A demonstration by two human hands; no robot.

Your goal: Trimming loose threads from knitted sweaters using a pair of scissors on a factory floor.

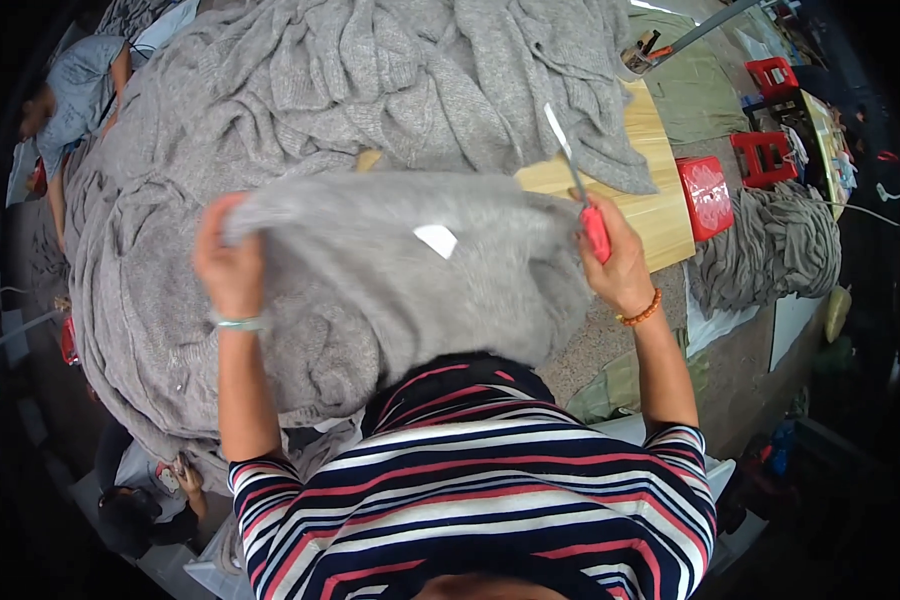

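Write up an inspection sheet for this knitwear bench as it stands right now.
Surface: wooden table, mostly buried under knitwear; only its right end shows bare.
Job's things: grey knitted garment held up and spread between both hands, white tag showing; red-handled scissors with blades pointing up.
Clutter: large heap of grey knitwear across the table; a second grey pile on the floor to the right.
Grippers: left hand grips the garment's left edge; right hand holds its right edge together with the scissors.
Cables: nothing seen.
Surroundings: red plastic stools right of the table; other people at the upper left and lower left.
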